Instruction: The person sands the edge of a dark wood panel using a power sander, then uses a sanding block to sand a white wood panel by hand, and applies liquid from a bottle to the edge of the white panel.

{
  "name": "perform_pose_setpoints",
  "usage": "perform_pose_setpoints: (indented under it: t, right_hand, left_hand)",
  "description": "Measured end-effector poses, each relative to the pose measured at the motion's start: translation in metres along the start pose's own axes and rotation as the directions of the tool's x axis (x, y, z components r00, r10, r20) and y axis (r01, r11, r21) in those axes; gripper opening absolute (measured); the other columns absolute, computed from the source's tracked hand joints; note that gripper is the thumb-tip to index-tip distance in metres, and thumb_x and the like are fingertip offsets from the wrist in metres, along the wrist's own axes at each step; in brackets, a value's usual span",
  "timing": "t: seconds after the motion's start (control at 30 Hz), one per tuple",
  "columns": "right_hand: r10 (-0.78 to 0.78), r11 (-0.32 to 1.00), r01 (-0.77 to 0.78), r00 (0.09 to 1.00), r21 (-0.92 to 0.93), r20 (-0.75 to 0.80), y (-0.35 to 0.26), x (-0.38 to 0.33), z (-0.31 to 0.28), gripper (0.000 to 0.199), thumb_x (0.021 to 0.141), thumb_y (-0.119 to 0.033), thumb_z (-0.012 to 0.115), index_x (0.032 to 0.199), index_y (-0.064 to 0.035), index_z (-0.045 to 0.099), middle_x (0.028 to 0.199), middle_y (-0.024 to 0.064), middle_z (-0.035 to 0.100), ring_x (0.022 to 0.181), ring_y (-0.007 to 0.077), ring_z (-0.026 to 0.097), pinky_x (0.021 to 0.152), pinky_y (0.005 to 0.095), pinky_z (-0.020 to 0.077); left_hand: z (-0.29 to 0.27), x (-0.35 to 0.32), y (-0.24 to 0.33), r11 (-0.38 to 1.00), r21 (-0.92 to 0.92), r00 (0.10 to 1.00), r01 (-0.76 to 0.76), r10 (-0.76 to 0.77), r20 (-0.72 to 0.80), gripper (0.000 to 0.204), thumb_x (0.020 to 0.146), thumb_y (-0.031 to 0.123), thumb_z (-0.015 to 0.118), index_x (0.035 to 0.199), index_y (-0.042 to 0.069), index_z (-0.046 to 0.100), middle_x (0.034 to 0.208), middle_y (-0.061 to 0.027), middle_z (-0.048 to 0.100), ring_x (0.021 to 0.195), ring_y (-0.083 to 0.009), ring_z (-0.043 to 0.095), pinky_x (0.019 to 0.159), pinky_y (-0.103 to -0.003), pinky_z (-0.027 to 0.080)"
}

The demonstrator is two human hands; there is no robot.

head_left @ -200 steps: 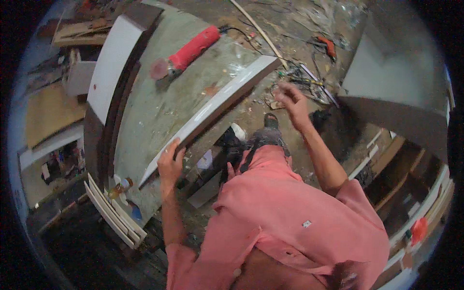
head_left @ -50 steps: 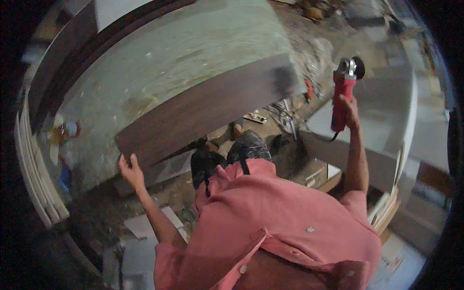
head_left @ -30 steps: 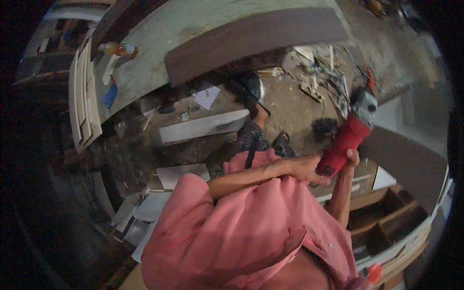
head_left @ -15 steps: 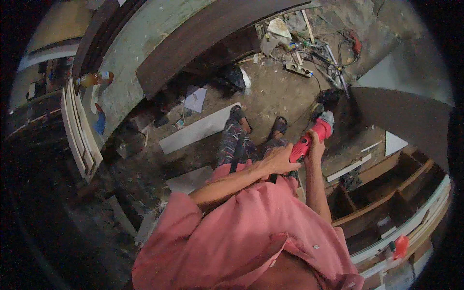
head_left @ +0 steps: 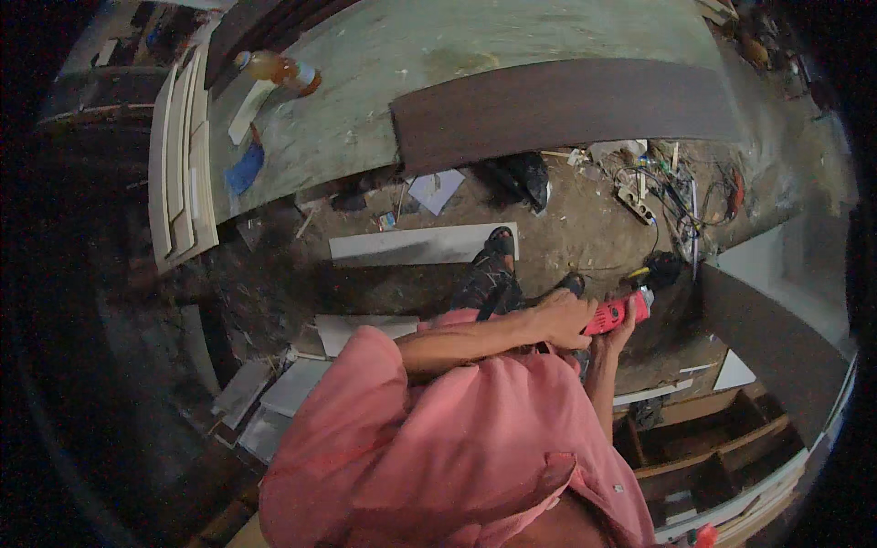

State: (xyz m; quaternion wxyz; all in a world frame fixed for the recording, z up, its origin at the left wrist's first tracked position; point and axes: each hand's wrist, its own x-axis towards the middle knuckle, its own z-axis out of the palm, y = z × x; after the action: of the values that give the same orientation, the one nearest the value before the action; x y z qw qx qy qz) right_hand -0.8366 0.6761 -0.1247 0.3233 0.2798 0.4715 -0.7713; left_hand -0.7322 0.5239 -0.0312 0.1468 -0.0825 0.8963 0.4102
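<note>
A red hand-held power tool with a grey head is held in front of my body, right of centre. Its head points to the right. My left hand is closed round the rear end of the tool. My right hand grips it from below, nearer the head; part of that hand's fingers is hidden behind the body of the tool. Just past the head, a black bundle lies on the floor. What kind of power tool it is, I cannot make out.
Ahead, a greenish worktop carries a dark brown board and an amber bottle. A white socket strip sits among tangled cables. A white board lies by my feet. Right, a wooden frame has compartments.
The view has shifted, showing more of the worktop. The tool has turned from pointing up and right to pointing more to the right. Both hands keep hold of it.
</note>
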Motion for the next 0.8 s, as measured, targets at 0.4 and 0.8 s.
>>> perform_pose_setpoints:
  t: [0.4, 0.8]
  right_hand:
    - [0.072, 0.995, -0.087, 0.962, 0.043, 0.264, -0.001, -0.017, 0.085, 0.04, 0.091, -0.032, 0.065, 0.117, -0.0019, 0.058, 0.098, 0.0135, 0.068, 0.087, 0.0266, 0.068, 0.081, 0.0413, 0.0575]
    - [0.05, 0.998, -0.041, 0.97, -0.043, 0.238, -0.021, -0.013, 0.041, 0.042, 0.091, -0.03, 0.065, 0.119, -0.0014, 0.054, 0.103, 0.0117, 0.065, 0.088, 0.0243, 0.066, 0.076, 0.0383, 0.0575]
  left_hand:
    - [-0.025, -0.069, -0.041, 0.537, -0.842, 0.993, -0.049, -0.061, -0.097, 0.074, 0.098, 0.039, 0.063, 0.157, 0.007, 0.03, 0.11, -0.0156, 0.068, 0.085, -0.02, 0.069, 0.078, -0.035, 0.055]
    - [-0.05, -0.068, -0.064, 0.919, -0.394, 0.925, -0.034, -0.12, -0.36, 0.057, 0.085, 0.022, 0.074, 0.135, 0.004, 0.053, 0.121, -0.0177, 0.064, 0.102, -0.0313, 0.065, 0.094, -0.039, 0.05]
